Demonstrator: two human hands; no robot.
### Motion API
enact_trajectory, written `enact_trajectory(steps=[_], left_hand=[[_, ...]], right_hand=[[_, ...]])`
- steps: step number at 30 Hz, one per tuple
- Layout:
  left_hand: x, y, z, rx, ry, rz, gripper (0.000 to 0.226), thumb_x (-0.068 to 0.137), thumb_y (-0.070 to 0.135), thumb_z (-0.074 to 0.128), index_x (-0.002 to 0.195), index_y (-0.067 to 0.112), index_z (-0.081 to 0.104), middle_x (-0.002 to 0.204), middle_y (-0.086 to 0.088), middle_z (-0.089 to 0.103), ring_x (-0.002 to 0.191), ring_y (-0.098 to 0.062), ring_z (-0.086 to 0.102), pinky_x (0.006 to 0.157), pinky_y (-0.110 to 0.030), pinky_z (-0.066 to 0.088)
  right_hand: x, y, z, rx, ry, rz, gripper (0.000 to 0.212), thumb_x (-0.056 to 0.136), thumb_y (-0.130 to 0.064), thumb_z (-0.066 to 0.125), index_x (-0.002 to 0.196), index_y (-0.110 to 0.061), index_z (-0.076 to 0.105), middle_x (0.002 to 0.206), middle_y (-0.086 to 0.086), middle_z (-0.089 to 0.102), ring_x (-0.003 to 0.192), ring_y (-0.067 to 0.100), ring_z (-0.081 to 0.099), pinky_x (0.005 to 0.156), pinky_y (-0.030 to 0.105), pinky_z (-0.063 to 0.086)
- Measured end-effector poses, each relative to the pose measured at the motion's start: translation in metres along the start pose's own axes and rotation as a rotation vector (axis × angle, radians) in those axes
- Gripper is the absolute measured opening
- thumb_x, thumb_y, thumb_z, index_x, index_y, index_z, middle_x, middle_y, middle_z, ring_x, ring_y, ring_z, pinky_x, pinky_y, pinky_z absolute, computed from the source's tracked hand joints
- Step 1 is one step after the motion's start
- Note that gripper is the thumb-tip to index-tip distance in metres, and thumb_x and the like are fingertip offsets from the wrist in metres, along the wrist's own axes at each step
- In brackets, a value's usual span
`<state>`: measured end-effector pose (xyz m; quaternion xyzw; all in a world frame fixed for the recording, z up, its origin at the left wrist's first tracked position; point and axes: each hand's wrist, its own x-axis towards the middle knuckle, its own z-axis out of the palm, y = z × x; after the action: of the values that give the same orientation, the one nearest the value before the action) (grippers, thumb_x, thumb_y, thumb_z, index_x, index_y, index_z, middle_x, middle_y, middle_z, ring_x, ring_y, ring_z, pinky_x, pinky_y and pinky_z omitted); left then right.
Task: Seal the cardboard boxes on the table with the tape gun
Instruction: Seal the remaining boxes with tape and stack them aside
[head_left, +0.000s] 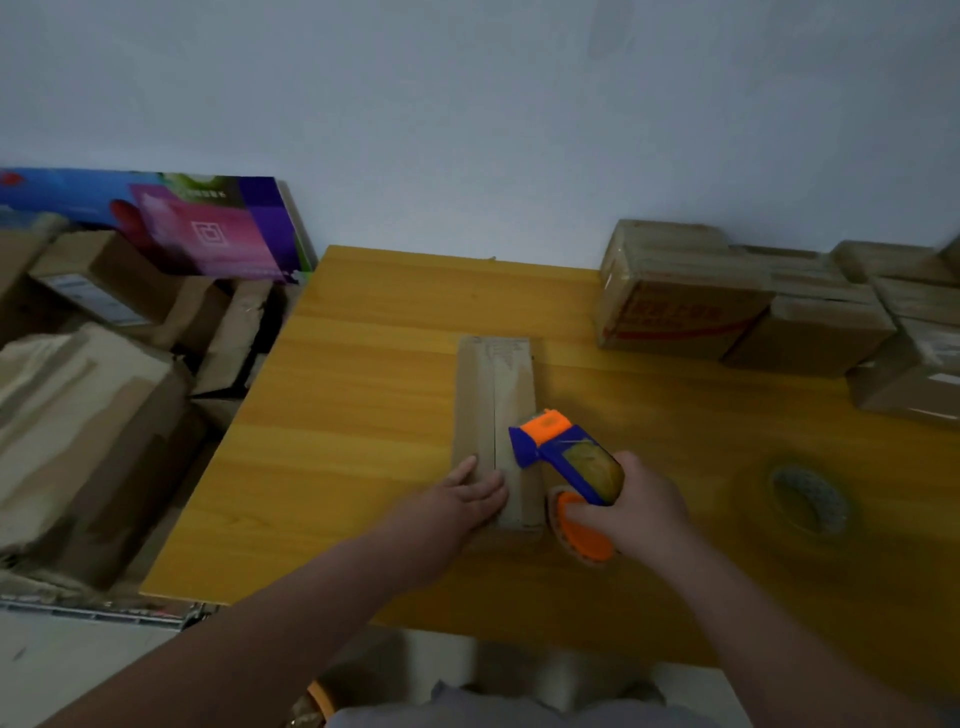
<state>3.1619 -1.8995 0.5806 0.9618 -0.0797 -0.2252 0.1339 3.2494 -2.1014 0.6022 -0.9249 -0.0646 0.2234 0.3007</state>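
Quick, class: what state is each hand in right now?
Left hand: open, fingers flat on the box.
Right hand: closed round the tape gun.

Your right hand (639, 499) covers the handle of the tape gun (566, 457). Your left hand (467, 499) hides part of the long box (496, 395) at its near end. The stacked boxes (909, 364) run off the right edge; the red print (675, 314) on one is too blurred to read.

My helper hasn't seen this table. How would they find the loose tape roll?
On the yellow table, look right of the right hand gripping the tape gun. The tape roll lies flat there, alone: a ring, unlike the cardboard boxes behind it.
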Motion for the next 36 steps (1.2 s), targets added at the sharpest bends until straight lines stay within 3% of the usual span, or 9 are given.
enact_trajectory(steps=[3, 8, 14, 23, 26, 28, 30, 33, 36], left_hand=[[0.003, 0.006, 0.002, 0.037, -0.009, 0.029, 0.071, 0.095, -0.003, 0.04, 0.152, 0.031, 0.015, 0.158, 0.018, 0.001, 0.143, -0.013, -0.014, 0.114, -0.034, 0.026], [0.0, 0.019, 0.002, 0.028, 0.026, 0.072, 0.068, 0.093, -0.004, 0.037, 0.152, 0.025, 0.02, 0.16, 0.012, 0.005, 0.148, -0.014, -0.005, 0.106, -0.016, -0.013], [0.001, 0.028, -0.013, 0.015, 0.036, 0.038, 0.052, 0.098, 0.009, 0.044, 0.148, 0.023, 0.034, 0.158, 0.013, 0.019, 0.147, -0.016, 0.011, 0.116, -0.036, 0.024], [0.004, 0.038, -0.026, -0.01, 0.042, 0.046, 0.044, 0.101, 0.021, 0.044, 0.144, 0.017, 0.042, 0.155, 0.006, 0.031, 0.144, -0.016, 0.021, 0.115, -0.032, 0.023], [0.006, 0.038, -0.031, -0.183, 0.059, -0.007, 0.035, 0.1, 0.028, 0.047, 0.131, 0.017, 0.059, 0.14, -0.002, 0.053, 0.131, -0.018, 0.044, 0.108, -0.031, 0.035], [0.007, 0.038, -0.038, -0.378, 0.13, -0.07, 0.031, 0.099, 0.032, 0.049, 0.111, 0.012, 0.07, 0.107, -0.01, 0.069, 0.101, -0.022, 0.062, 0.085, -0.035, 0.048], [0.008, 0.041, -0.048, -0.796, 0.257, -0.153, 0.033, 0.098, 0.035, 0.05, 0.09, 0.009, 0.068, 0.079, -0.004, 0.065, 0.074, -0.015, 0.058, 0.07, -0.032, 0.043], [0.009, 0.047, -0.066, -1.528, 0.15, -0.295, 0.038, 0.094, 0.046, 0.049, 0.103, 0.013, 0.067, 0.092, -0.001, 0.07, 0.082, -0.014, 0.061, 0.07, -0.029, 0.046], [0.008, 0.049, -0.072, -1.662, -0.053, -0.279, 0.043, 0.082, 0.053, 0.055, 0.091, 0.013, 0.069, 0.085, -0.003, 0.07, 0.077, -0.015, 0.062, 0.068, -0.029, 0.046]], right_hand=[[-0.001, 0.013, -0.014, 0.036, -0.018, 0.048, 0.053, 0.071, -0.03, 0.083, 0.111, -0.021, 0.049, 0.098, 0.0, 0.054, 0.09, 0.02, 0.054, 0.07, 0.03, 0.045], [-0.013, 0.032, -0.037, 0.15, -0.048, 0.011, 0.059, 0.067, -0.021, 0.086, 0.111, -0.027, 0.047, 0.103, -0.002, 0.056, 0.098, 0.021, 0.056, 0.084, 0.04, 0.052], [-0.029, 0.035, -0.054, 0.163, 0.047, -0.101, 0.058, 0.07, -0.015, 0.084, 0.112, -0.03, 0.047, 0.096, -0.015, 0.053, 0.087, 0.006, 0.053, 0.066, 0.019, 0.046], [-0.036, 0.033, -0.094, 0.309, 0.25, -0.146, 0.065, 0.077, -0.011, 0.078, 0.131, -0.023, 0.046, 0.109, -0.003, 0.051, 0.094, 0.016, 0.051, 0.064, 0.02, 0.041], [-0.042, 0.03, -0.094, 0.291, 0.166, -0.203, 0.062, 0.074, -0.014, 0.081, 0.121, -0.036, 0.045, 0.106, -0.011, 0.053, 0.089, 0.004, 0.053, 0.065, 0.021, 0.044], [-0.046, 0.027, -0.09, 0.306, 0.126, -0.242, 0.061, 0.072, -0.011, 0.082, 0.109, -0.042, 0.045, 0.104, -0.018, 0.052, 0.089, -0.001, 0.054, 0.064, 0.014, 0.043], [-0.049, 0.025, -0.086, 0.336, 0.104, -0.287, 0.062, 0.068, -0.009, 0.084, 0.103, -0.044, 0.048, 0.106, -0.019, 0.055, 0.093, -0.001, 0.057, 0.063, 0.012, 0.047], [-0.051, 0.024, -0.08, 0.344, 0.093, -0.333, 0.066, 0.065, -0.008, 0.086, 0.105, -0.046, 0.048, 0.11, -0.018, 0.055, 0.097, -0.002, 0.058, 0.067, 0.013, 0.05], [-0.055, 0.021, -0.077, 0.358, 0.087, -0.357, 0.066, 0.065, -0.004, 0.085, 0.103, -0.044, 0.048, 0.108, -0.02, 0.052, 0.093, -0.014, 0.054, 0.067, 0.007, 0.048]])
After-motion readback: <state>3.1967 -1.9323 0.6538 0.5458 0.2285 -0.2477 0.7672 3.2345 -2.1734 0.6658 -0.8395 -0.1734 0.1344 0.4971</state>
